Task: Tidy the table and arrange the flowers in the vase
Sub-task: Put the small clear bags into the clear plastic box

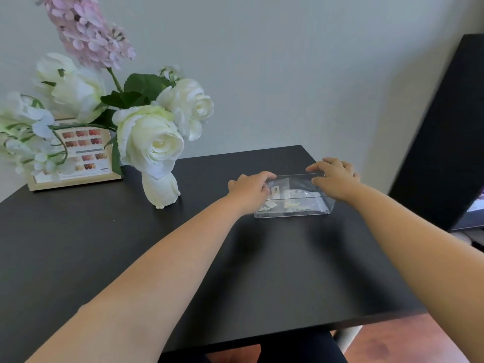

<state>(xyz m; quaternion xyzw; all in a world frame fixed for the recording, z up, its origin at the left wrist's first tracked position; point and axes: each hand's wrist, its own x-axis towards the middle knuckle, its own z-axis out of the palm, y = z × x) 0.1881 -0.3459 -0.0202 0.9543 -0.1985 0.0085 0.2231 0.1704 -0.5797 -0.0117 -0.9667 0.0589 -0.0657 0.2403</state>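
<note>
While both hands bracket the clear plastic box (294, 196), the grip is a two-sided clamp: the left hand (248, 191) curls its fingers over the box's short wall at nine o'clock, and the right hand (336, 179) lies with fingers spread over the far rim and the corner at two o'clock. Whether the thumbs press the outer walls I cannot tell. Small pale packets (281, 203) lie loose inside the box, which rests flat on the black table (131, 244), toward its far right corner.

Moving it well likely means keeping it level and sliding or lifting it with even pressure from both sides, since the thin walls look slippery and the contents would shift if it tilted. A lower hold on the side walls would probably be steadier than one on the rims.

At ten o'clock from the box, well apart, stands the white vase (161, 191) with white roses (150, 141) and a pink stem (89, 32). Behind it, a framed colour chart (83, 150) leans against the wall.
</note>
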